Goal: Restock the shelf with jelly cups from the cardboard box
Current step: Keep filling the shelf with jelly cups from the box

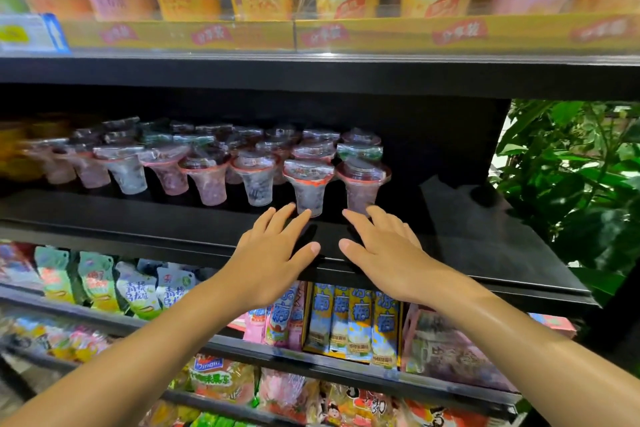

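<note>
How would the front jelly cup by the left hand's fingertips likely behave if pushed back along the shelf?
The jelly cup has a wide lid over a narrow base, so it may tip. The dark shelf looks smooth, so it probably slides.

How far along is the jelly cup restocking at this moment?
Done: several rows of jelly cups already stand on the black shelf. In hand: nothing; the left hand and right hand are open at the two front right cups. Left: bare shelf at the right; the cardboard box is out of view.
</note>
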The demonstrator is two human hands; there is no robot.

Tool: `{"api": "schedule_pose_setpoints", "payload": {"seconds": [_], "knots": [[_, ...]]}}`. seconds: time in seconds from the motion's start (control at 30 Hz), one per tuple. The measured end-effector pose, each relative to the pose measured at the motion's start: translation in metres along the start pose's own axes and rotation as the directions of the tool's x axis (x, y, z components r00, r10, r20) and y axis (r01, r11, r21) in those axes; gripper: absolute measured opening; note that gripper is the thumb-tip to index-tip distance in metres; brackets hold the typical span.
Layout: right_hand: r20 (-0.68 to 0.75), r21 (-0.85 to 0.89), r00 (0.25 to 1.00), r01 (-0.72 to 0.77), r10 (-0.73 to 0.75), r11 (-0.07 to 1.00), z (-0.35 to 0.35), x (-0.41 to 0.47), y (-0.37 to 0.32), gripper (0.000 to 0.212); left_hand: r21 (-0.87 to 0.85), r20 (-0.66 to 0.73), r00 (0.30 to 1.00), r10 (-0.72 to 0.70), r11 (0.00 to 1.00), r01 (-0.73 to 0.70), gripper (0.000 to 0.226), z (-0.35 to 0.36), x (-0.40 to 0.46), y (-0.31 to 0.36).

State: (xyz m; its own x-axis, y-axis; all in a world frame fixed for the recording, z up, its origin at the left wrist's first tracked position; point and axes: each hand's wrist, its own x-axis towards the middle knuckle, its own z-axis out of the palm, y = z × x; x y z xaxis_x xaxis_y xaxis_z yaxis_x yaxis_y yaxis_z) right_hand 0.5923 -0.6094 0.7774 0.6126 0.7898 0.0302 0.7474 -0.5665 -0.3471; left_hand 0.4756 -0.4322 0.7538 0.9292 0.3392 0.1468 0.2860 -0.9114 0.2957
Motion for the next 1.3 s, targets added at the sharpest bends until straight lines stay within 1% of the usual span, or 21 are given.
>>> {"api": "schedule_pose_setpoints", "payload": {"seconds": [0.07,0.17,0.33,0.43,0.53,0.67,0.77,0.87,0.97,1.07,1.17,1.3], "knots": [[0.028,-0.002,0.998,0.060,-0.060,0.998,0.003,0.001,-0.012,0.061,0.013,-0.018,0.999,-0.027,1.000,0.028,0.070,-0.002,-0.009,-0.006],[0.051,-0.006,0.986,0.160,-0.159,0.987,0.009,0.005,-0.035,0.064,0.030,-0.080,0.992,-0.095,0.995,0.098,0.080,-0.008,-0.029,-0.021],[0.081,-0.095,0.950,0.310,-0.303,0.946,0.034,0.017,-0.081,0.067,0.114,-0.144,0.958,-0.246,0.958,0.263,0.078,-0.017,-0.085,-0.060],[0.104,-0.136,0.926,0.376,-0.364,0.917,0.054,0.022,-0.112,0.067,0.166,-0.160,0.922,-0.352,0.912,0.376,0.068,-0.024,-0.129,-0.089],[0.112,-0.156,0.892,0.452,-0.439,0.878,0.077,0.023,-0.152,0.068,0.197,-0.166,0.880,-0.445,0.859,0.472,0.069,-0.031,-0.178,-0.119],[0.171,-0.158,0.847,0.528,-0.503,0.835,0.114,0.013,-0.219,0.066,0.170,-0.151,0.811,-0.566,0.793,0.585,0.072,-0.040,-0.246,-0.158],[0.187,-0.135,0.823,0.562,-0.536,0.816,0.140,0.004,-0.265,0.067,0.148,-0.140,0.770,-0.623,0.755,0.638,0.072,-0.041,-0.289,-0.183],[0.184,-0.114,0.811,0.579,-0.556,0.807,0.173,-0.009,-0.317,0.068,0.124,-0.128,0.742,-0.658,0.732,0.670,0.070,-0.042,-0.339,-0.215],[0.187,-0.076,0.821,0.559,-0.539,0.826,0.210,-0.022,-0.352,0.067,0.100,-0.118,0.734,-0.669,0.727,0.679,0.070,-0.038,-0.380,-0.250],[0.278,-0.069,0.828,0.523,-0.487,0.850,0.257,-0.045,-0.366,0.069,0.064,-0.061,0.730,-0.681,0.727,0.684,0.071,-0.018,-0.413,-0.278],[0.393,-0.088,0.805,0.515,-0.445,0.853,0.298,-0.064,-0.373,0.070,0.050,0.019,0.711,-0.703,0.711,0.701,0.070,0.006,-0.436,-0.295],[0.476,-0.067,0.775,0.503,-0.416,0.862,0.341,-0.064,-0.379,0.069,0.028,0.103,0.679,-0.727,0.684,0.729,0.070,0.030,-0.452,-0.322]]}}
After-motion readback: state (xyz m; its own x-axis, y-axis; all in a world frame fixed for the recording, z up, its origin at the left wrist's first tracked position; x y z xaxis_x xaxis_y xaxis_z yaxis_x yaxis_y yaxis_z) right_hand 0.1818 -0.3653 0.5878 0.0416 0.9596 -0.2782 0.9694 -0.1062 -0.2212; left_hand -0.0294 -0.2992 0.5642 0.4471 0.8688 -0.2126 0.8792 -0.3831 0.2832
